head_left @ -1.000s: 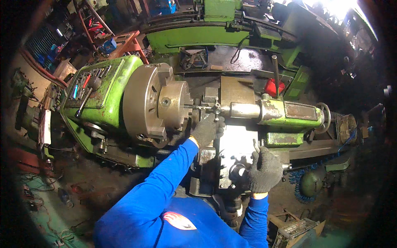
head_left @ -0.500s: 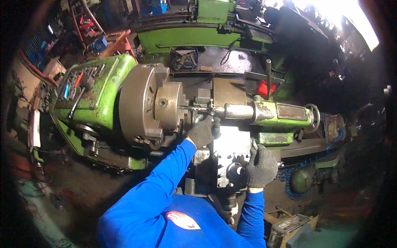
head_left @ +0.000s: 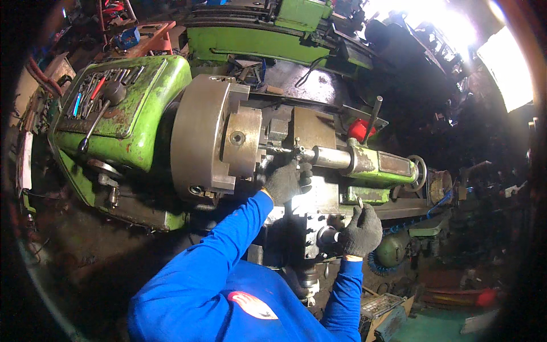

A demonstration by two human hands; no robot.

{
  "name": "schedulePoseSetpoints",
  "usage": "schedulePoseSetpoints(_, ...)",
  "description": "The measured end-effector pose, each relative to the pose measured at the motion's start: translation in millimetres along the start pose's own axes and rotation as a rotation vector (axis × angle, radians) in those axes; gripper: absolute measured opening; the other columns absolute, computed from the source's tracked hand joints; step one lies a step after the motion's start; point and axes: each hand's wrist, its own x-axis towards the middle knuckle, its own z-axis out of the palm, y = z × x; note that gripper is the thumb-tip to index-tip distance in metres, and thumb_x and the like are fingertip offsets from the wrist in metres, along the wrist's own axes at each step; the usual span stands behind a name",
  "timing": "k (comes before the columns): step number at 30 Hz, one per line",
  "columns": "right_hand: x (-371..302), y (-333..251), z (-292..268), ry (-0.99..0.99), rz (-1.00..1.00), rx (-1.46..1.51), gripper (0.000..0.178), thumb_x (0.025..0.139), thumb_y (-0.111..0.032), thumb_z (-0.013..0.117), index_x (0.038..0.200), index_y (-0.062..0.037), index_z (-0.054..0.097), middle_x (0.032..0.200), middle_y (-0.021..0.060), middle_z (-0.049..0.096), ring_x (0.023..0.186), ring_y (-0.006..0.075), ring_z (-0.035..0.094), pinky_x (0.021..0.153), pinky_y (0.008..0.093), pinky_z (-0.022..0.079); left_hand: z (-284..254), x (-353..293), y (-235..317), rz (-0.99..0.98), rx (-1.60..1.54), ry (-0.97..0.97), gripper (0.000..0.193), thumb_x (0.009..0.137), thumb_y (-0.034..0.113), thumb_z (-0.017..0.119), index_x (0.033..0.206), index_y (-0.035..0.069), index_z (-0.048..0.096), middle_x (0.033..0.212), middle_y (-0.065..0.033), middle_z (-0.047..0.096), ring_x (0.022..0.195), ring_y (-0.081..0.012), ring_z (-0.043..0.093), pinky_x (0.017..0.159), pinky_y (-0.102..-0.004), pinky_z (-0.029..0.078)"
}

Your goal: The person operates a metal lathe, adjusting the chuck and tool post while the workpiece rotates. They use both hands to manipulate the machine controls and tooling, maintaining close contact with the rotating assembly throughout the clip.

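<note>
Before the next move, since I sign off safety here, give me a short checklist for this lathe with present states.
1. Left hand well away from the chuck: not ok, close beside it.
2. Hands bare near the chuck: not ok, both wear grey gloves.
3. Right hand on the metal handle: ok, its tip shows by the thumb.
4. Chuck still: seemingly ok, edges unblurred.
5. Headstock free of loose tools: not ok, a red-handled tool lies there.
6. Tailstock clamped: cannot tell.
</note>
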Motion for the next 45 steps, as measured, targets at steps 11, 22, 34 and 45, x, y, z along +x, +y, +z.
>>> schedulePoseSetpoints(11, -3, 5, 5, 0.024, -0.011, 0.01, 0.023, 0.101, -0.034, 0.077, 0.111, -0.0136, 0.08, 0.096, 0.0123, 0.078, 0.085, 0.036, 0.073, 0.076, 0.0484, 0.057, 2, 10, -5, 0.048, 0.073, 0.332, 0.03, 0.118, 0.042, 0.059, 0.113, 0.013, 0.067, 0.097, 0.0012, 0.067, 0.08, -0.0157, 0.065, 0.08, -0.0374, 0.06)
schedulePoseSetpoints(22, -5, 8, 7, 0.012, 0.022, -0.003, 0.027, 0.106, -0.037, 0.073, 0.113, -0.011, 0.079, 0.095, 0.0141, 0.076, 0.088, 0.0373, 0.072, 0.077, 0.0494, 0.056, 10, 4, 1, 0.013, 0.002, 0.113, 0.04, 0.122, 0.042, 0.049, 0.124, 0.007, 0.067, 0.107, -0.0026, 0.069, 0.093, -0.0147, 0.067, 0.091, -0.0383, 0.06)
schedulePoseSetpoints(34, 0, 3, 3, -0.046, 0.019, 0.008, 0.027, 0.107, -0.037, 0.07, 0.115, -0.012, 0.079, 0.097, 0.0143, 0.077, 0.088, 0.0382, 0.073, 0.078, 0.05, 0.057, -15, 19, -11, 0.191, 0.384, 0.26, 0.039, 0.118, 0.048, 0.057, 0.107, 0.013, 0.071, 0.084, 0.006, 0.063, 0.07, -0.0098, 0.061, 0.073, -0.0347, 0.06)
schedulePoseSetpoints(45, 1, -7, -5, -0.043, 0.013, 0.019, 0.029, 0.108, -0.036, 0.07, 0.119, -0.0108, 0.08, 0.105, 0.0165, 0.08, 0.095, 0.0393, 0.075, 0.082, 0.0504, 0.058, -12, 20, -12, 0.233, 0.355, 0.279, 0.034, 0.116, 0.043, 0.064, 0.105, 0.012, 0.073, 0.084, 0.0049, 0.065, 0.072, -0.0086, 0.063, 0.07, -0.0305, 0.058)
